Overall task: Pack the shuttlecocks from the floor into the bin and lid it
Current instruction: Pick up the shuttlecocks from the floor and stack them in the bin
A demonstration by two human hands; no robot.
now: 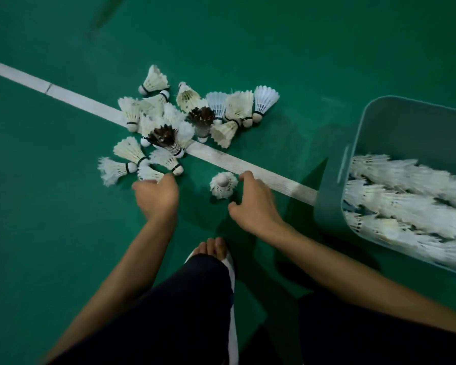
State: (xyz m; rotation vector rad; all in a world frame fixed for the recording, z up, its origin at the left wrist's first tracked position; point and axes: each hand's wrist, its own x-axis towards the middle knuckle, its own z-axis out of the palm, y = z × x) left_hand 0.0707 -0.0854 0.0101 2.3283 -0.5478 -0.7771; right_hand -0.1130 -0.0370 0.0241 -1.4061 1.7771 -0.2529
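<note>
Your left hand [157, 194] reaches into the near edge of the shuttlecock pile [174, 125], its fingertips hidden among the feathers, so you cannot tell whether its grip has closed on anything. Your right hand [253, 204] is spread, grip released, curving around a lone shuttlecock [223, 184] standing cork-up on the floor [50, 206]; whether the fingers touch it is hard to make out. The pile lies scattered across the white court line [248, 164], mostly white shuttlecocks with two dark-feathered ones among them. To your right the grey-green bin [329, 201] sits on the floor, cut off by the frame edge, holding blurred rows of white shuttlecocks. A bare foot [213, 247] shows beyond your dark trouser leg.
</note>
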